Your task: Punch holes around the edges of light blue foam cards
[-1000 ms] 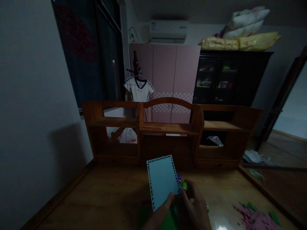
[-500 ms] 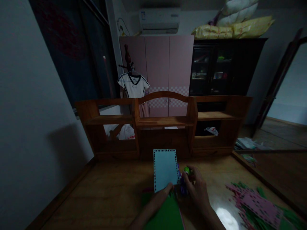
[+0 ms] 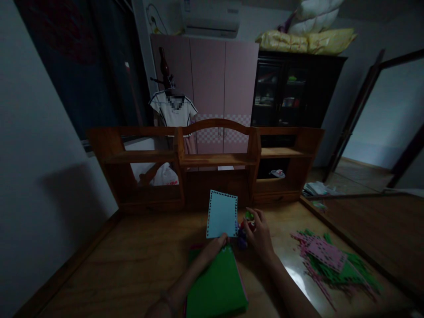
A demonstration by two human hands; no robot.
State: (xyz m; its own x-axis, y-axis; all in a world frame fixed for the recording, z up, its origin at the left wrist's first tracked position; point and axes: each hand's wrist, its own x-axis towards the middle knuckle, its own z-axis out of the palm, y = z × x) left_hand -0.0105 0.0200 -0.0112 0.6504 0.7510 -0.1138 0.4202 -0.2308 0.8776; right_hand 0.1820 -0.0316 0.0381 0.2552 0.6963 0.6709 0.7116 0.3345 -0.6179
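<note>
My left hand (image 3: pixel 221 243) pinches the lower edge of a light blue sheet of paper (image 3: pixel 222 216), which stands tilted up. A row of small dark holes or dots runs along the sheet's edges. Beneath that forearm lies a thick stack of green sheets (image 3: pixel 217 282). Just right of the blue sheet, my right hand (image 3: pixel 260 234) has its fingers curled at a small green and red thing (image 3: pixel 249 219), whose kind I cannot make out. A small purple thing (image 3: pixel 242 238) sits against it, partly hidden.
Pink and green paper pieces, including a pink sheet with dark holes (image 3: pixel 326 252), lie heaped on the right of the wooden table (image 3: pixel 109 260). A wooden shelf unit (image 3: pixel 218 159) stands along its back edge. A wall (image 3: pixel 29 198) closes off the left side.
The view has shifted, so the table shows further. The blue sheet now leans slightly to the right. My right hand stays beside it, with the red of the small thing showing more.
</note>
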